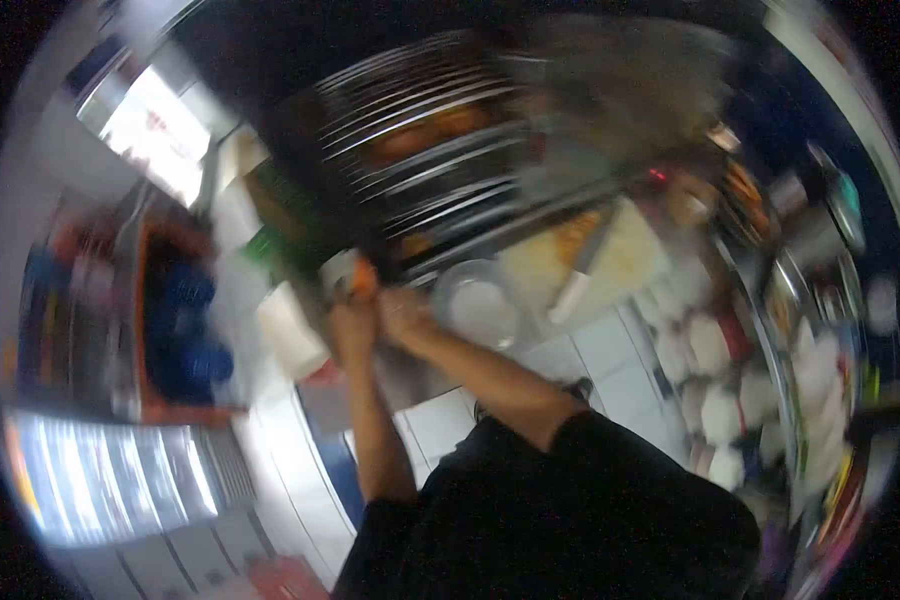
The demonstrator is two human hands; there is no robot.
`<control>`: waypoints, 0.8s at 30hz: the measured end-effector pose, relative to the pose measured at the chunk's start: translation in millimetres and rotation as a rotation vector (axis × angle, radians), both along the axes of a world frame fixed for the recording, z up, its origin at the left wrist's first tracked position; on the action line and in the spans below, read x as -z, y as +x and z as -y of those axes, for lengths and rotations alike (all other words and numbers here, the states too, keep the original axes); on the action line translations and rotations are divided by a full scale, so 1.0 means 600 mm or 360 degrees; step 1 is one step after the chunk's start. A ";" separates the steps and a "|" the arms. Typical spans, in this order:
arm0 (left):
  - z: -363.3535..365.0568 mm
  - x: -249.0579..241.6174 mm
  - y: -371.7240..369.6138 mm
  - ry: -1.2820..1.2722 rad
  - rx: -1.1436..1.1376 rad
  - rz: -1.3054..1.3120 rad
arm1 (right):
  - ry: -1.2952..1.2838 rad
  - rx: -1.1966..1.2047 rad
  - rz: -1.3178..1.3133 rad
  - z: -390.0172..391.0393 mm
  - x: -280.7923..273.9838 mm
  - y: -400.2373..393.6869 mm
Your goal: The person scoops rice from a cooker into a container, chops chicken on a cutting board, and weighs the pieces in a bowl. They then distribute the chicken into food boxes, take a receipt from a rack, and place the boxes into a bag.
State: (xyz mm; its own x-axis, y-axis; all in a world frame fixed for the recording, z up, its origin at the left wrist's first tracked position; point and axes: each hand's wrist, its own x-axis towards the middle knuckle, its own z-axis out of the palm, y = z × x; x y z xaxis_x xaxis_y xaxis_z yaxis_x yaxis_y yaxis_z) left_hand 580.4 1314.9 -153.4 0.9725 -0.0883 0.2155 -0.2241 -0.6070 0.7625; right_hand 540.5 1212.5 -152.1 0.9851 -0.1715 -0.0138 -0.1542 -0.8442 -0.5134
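Everything is smeared by motion. My left hand (352,308) is wrapped around a small pale container with an orange patch (341,268), whose exact kind I cannot make out. Close beside it, on the right, is my right hand (404,314); its fingers are too blurred to read. A round, clear plastic bowl (478,308) sits just right of my right hand. Beyond it lies a pale cutting board (635,250) bearing chopped orange pieces (574,236) and a knife with a white handle (571,297).
A metal wire rack (420,130) rises behind the counter. Left of my hands stands a white roll (291,330), with an orange-framed shelf (142,330) holding blue items farther left. Several pale bundles (722,412) are stacked at right. Tiled floor (610,355) shows below.
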 end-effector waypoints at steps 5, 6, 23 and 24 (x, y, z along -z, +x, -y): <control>-0.020 -0.008 0.004 0.0287 0.0753 0.0052 | -0.0053 0.0151 0.0018 -0.026 0.081 0.006; -0.035 0.024 0.014 0.0022 0.0596 -0.0250 | 0.0187 0.0085 0.0046 -0.021 0.015 -0.028; -0.050 -0.216 -0.217 -0.0108 -0.0127 0.0720 | 0.1032 -0.0278 0.0474 0.058 -0.037 -0.135; -0.042 -0.215 -0.245 -0.0118 -0.0153 0.0718 | 0.1166 -0.0353 0.0587 0.070 -0.048 -0.173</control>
